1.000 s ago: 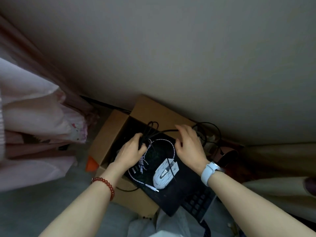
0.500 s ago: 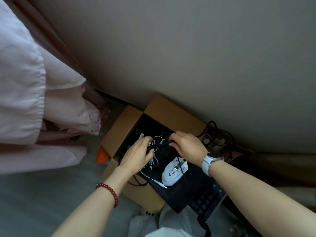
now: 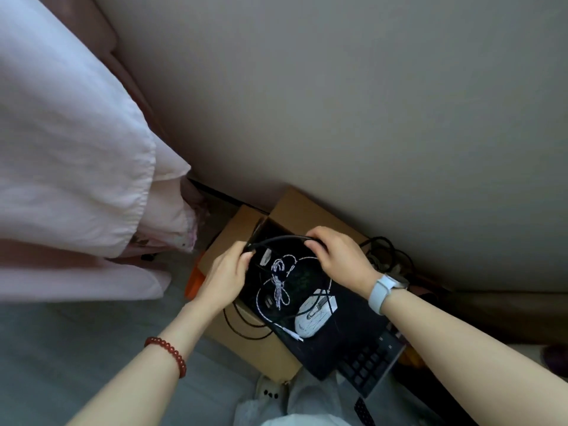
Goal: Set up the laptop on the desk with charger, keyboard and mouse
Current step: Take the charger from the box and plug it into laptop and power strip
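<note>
The cardboard box stands on the floor against the wall, its far flap leaning on it. In the box lies a laptop; on the laptop lie the mouse and its coiled cord. The keyboard juts from under the laptop's near right corner. Bedding hangs left of the box, loose cables right.

**A dim corner between wall and bedding**

A plain grey-beige wall fills most of the view, unmarked and evenly shaded. Its lower edge meets a grey floor along a dark skirting line. At the left, pale pink bedding hangs in soft folds with a gathered hem, over a pinkish upholstered frame that touches the wall. The light is low and diffuse, without hard shadows.
</note>
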A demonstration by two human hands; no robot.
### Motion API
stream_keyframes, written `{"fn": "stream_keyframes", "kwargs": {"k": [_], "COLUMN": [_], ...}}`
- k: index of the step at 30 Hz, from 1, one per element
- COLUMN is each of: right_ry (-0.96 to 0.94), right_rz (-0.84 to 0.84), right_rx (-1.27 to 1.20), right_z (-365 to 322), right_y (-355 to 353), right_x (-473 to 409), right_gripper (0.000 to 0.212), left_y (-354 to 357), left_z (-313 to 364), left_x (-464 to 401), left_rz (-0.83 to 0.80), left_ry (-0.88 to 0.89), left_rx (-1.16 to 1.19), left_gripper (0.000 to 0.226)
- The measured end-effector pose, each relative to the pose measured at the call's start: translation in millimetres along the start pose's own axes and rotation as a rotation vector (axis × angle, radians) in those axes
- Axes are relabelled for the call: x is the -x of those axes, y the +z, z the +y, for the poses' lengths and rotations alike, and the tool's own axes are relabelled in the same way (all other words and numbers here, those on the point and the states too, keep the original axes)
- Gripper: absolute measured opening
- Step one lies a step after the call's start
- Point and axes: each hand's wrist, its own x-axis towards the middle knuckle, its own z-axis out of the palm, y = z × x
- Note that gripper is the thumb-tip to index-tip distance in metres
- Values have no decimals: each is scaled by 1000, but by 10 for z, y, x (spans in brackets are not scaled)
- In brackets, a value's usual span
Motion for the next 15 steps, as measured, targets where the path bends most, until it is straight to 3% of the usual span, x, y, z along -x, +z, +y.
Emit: {"fn": "stream_keyframes", "kwargs": {"k": [10, 15], "right_ry": [36, 57], "right_rz": [282, 278], "right_rx": [-149, -367], "right_z": [-496, -932], "right_y": [-796, -1260], "right_x": [95, 258], "right_gripper": [16, 18], "left_y": [-712, -1206], "left_z": [1056, 1760], "left_x": [-111, -99], "left_rz": [122, 125], "left_ry": [89, 217], "left_rx": [296, 350], "left_gripper": [16, 27]}}
